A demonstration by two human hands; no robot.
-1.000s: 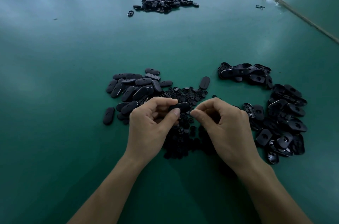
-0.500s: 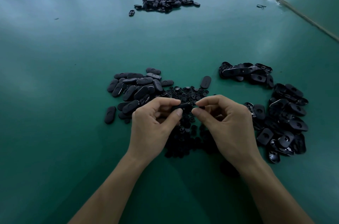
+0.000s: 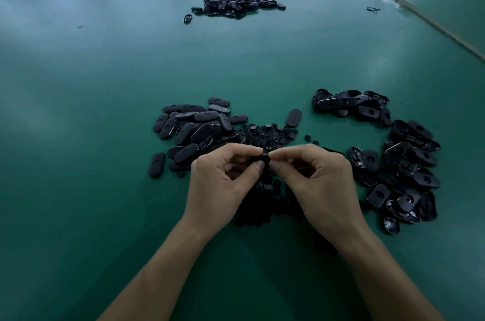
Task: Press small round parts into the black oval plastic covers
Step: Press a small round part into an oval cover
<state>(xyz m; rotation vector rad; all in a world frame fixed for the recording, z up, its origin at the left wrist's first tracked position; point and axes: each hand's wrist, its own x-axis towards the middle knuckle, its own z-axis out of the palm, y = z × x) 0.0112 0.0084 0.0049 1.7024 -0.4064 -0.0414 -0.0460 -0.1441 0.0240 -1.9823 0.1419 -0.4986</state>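
Holds the black oval cover (image 3: 259,158) just above the pile of small round parts (image 3: 265,134), left hand (image 3: 223,184) fingers clamped on it, right hand (image 3: 320,184) fingers pinched on its end; best to press squarely, thumbs opposed, low over the worktop (image 3: 105,84)

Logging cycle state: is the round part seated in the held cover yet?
Cannot tell. Left hand pinches the cover; fingertips of the right hand close on its end and hide the seat.

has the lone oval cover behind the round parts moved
No. The lone oval cover still lies at the far right corner of the round parts pile, same tilt.
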